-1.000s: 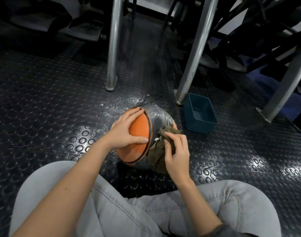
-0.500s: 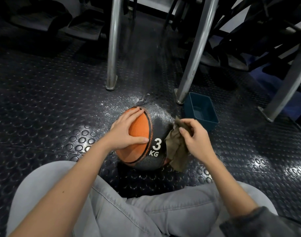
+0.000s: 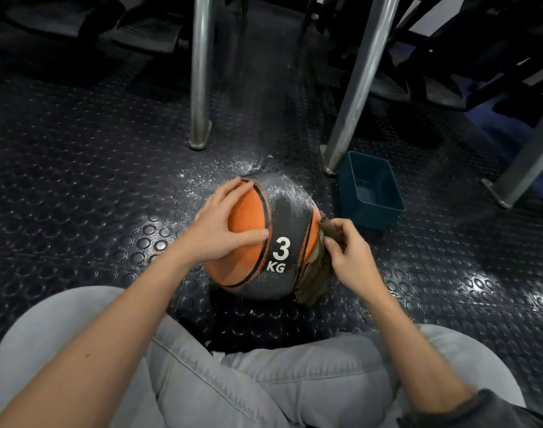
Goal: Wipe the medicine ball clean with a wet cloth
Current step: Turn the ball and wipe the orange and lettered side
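Medicine ball of orange and black textured rubber sits on the black studded rubber floor, just ahead of the crossed legs in grey jeans on my feed. The left hand lies flat on the orange panel, fingers spread, pressing. The right hand pinches a crumpled brown cloth against the ball's right side, and the cloth hangs down beside it. Just beyond to the right stands a teal rectangular plastic tub, next to a slanted steel frame leg. Another steel leg stands farther left. White specks dust the floor behind the ball. I read "3 KG" in white, upright toward me, on the black band, which runs far to near over the top.
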Tool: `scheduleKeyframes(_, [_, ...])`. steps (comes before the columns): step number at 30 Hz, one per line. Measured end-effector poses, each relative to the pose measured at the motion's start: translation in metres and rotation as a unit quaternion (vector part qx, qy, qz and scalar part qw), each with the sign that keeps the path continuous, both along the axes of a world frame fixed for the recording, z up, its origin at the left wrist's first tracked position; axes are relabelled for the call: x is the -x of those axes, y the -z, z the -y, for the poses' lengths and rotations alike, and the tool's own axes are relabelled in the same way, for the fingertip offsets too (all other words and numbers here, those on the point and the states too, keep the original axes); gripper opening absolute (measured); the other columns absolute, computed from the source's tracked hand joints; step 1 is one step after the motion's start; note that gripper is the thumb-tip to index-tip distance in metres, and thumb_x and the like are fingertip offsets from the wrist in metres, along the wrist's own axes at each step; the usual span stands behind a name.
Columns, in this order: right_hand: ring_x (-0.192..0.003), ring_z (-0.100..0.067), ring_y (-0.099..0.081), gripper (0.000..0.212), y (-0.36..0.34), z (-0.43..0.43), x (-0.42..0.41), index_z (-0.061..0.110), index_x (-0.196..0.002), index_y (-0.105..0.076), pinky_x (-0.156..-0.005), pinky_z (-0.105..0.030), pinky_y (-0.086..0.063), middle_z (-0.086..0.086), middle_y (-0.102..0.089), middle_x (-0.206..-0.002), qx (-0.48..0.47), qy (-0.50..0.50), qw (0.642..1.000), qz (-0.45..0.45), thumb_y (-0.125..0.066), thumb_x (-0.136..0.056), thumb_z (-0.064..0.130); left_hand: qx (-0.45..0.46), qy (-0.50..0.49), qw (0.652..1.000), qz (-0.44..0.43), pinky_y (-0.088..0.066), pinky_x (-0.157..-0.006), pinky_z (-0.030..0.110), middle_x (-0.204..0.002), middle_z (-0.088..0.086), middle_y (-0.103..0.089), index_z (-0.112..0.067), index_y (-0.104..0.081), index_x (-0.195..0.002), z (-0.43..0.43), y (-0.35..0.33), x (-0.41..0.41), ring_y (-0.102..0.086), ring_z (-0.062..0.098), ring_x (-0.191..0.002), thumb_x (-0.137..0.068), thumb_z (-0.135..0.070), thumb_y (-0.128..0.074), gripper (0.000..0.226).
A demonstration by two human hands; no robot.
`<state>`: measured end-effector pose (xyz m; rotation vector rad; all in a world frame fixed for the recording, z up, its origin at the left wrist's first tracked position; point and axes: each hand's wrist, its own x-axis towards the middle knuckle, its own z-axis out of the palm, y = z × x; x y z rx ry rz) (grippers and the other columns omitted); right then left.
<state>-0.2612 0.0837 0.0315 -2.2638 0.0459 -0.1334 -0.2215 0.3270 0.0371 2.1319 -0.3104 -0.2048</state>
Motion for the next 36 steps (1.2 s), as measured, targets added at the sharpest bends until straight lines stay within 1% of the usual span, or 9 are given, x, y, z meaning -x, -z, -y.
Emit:
scheduleKeyframes(3, [-0.084,-0.007,-0.060,0.029,0.006,0.001,-0.008,0.018,-0.113,-0.053,-0.078,-0.022,-0.051,0.004,-0.064,-0.092,-0.158,0.094,0.983,-0.017,-0.063,-0.088,0.006,0.059,-0.145,0.986,-0.058,-0.027,-0.110,0.052,-0.151,-0.008,-0.019,-0.029,-0.023,-0.147,0.012,-0.001,0.001,-0.022,0.020,-0.138,-0.057,-0.076,-0.065,0.110])
scheduleKeyframes(8, [-0.075,-0.003,-0.061,0.023,0.017,0.002,-0.025,0.005,-0.108,-0.067,-0.061,-0.008,-0.049,0.005,-0.067,-0.083,-0.259,0.205,0.943,-0.034,-0.067,-0.087,0.014,0.196,-0.302,0.912,-0.195,-0.026,-0.108,0.050,-0.152,0.005,-0.023,-0.021,-0.023,-0.147,0.008,0.009,-0.002,-0.028,0.026,-0.137,-0.059,-0.074,-0.059,0.109])
scheduleKeyframes(13, [-0.072,-0.011,-0.060,0.035,0.028,-0.003,-0.030,0.009,-0.112,-0.063,-0.059,-0.024,-0.050,-0.001,-0.065,-0.084,-0.332,0.236,0.900,-0.157,-0.054,-0.094,0.037,0.291,-0.271,0.840,-0.370,-0.032,-0.100,0.064,-0.142,0.012,-0.039,-0.024,-0.025,-0.146,0.006,0.016,0.000,-0.040,0.038,-0.127,-0.044,-0.088,-0.056,0.124])
scheduleKeyframes(15, [-0.077,-0.019,-0.064,0.040,0.028,-0.005,-0.029,0.007,-0.117,-0.062,-0.073,-0.034,-0.055,-0.007,-0.068,-0.090,-0.400,0.238,0.867,-0.178,-0.054,-0.094,0.039,0.280,-0.258,0.850,-0.364,-0.036,-0.093,0.067,-0.142,0.013,-0.038,-0.028,-0.021,-0.146,0.007,0.017,0.001,-0.041,0.040,-0.124,-0.037,-0.090,-0.054,0.130])
scheduleKeyframes(18, [-0.085,-0.022,-0.067,0.043,0.028,-0.006,-0.029,0.007,-0.117,-0.063,-0.085,-0.043,-0.055,-0.011,-0.068,-0.106,-0.410,0.233,0.864,-0.177,-0.057,-0.091,0.040,0.278,-0.251,0.863,-0.339,-0.037,-0.091,0.067,-0.139,0.012,-0.040,-0.027,-0.022,-0.145,0.003,0.021,0.003,-0.044,0.038,-0.118,-0.045,-0.088,-0.052,0.121])
scheduleKeyframes(22, [-0.073,-0.014,-0.068,0.034,0.030,-0.007,-0.025,0.008,-0.113,-0.065,-0.069,-0.031,-0.055,-0.004,-0.072,-0.086,-0.430,0.212,0.865,-0.148,-0.057,-0.091,0.034,0.264,-0.244,0.875,-0.326,-0.037,-0.092,0.068,-0.135,0.010,-0.045,-0.026,-0.029,-0.142,-0.001,0.028,0.001,-0.046,0.036,-0.118,-0.038,-0.097,-0.049,0.127])
scheduleKeyframes(31, [-0.062,-0.004,-0.066,0.015,-0.003,0.012,-0.013,0.016,-0.086,-0.070,-0.057,-0.019,-0.049,0.008,-0.071,-0.067,-0.363,0.227,0.903,-0.035,-0.065,-0.088,0.030,0.308,-0.178,0.855,-0.378,-0.041,-0.091,0.058,-0.131,0.012,-0.047,-0.025,-0.029,-0.144,0.021,0.027,-0.011,-0.047,0.034,-0.112,-0.068,-0.080,-0.034,0.094])
scheduleKeyframes(34, [-0.085,-0.016,-0.068,0.027,0.005,0.010,-0.015,0.022,-0.080,-0.073,-0.078,-0.033,-0.054,0.008,-0.072,-0.075,-0.280,0.234,0.930,-0.036,-0.068,-0.079,0.049,0.216,-0.135,0.881,-0.399,-0.044,-0.096,0.054,-0.138,0.019,-0.046,-0.013,-0.031,-0.144,0.022,0.030,-0.018,-0.046,0.038,-0.124,-0.082,-0.077,-0.016,0.091])
scheduleKeyframes(36, [-0.091,-0.020,-0.067,0.040,0.008,0.008,-0.017,0.032,-0.083,-0.072,-0.089,-0.046,-0.051,0.008,-0.073,-0.081,-0.224,0.231,0.946,-0.036,-0.061,-0.067,0.067,0.127,-0.154,0.927,-0.318,-0.039,-0.105,0.048,-0.140,0.017,-0.046,-0.010,-0.035,-0.143,0.018,0.028,-0.023,-0.046,0.033,-0.126,-0.091,-0.066,-0.016,0.079])
